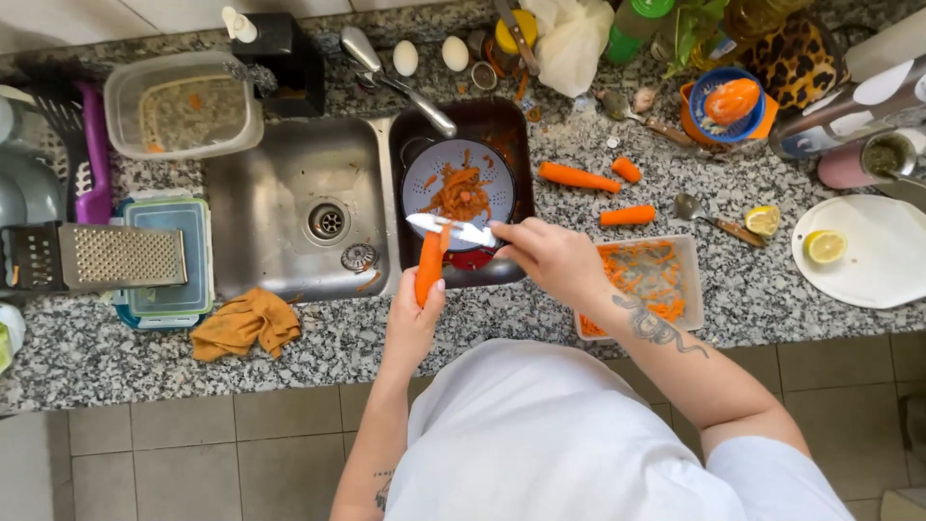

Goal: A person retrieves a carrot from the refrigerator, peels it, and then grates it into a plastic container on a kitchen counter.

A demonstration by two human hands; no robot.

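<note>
Carrot (pixel 429 267), one, orange, held over the front edge of the dark basin (pixel 502 130) of the sink, just above the speckled granite counter (pixel 579 207). It is gripped at its lower end by the left hand (pixel 415 314), the fingers wrapped fully round it and the thumb laid along the side, so that the upper length is left bare for the blade. Long axis: near vertical in the head view, running away from the body, the free end pointing towards the colander (pixel 458 181) and tilted slightly to the right. A white-bladed knife (pixel 451 229) is held in the right hand (pixel 550 256), closed round the handle, which is hidden by the fingers; the blade is laid crosswise on the carrot's upper end, roughly at right angles to its axis. The work is judged to be kept over the basin so that shavings drop into the colander, where orange peelings already lie. Three further carrot pieces (pixel 577 177) are laid on the counter to the right, beside a shallow tray (pixel 687 280) of grated carrot. A box grater (pixel 121 256) is laid flat, well apart, left of the steel basin (pixel 289 207).
</note>
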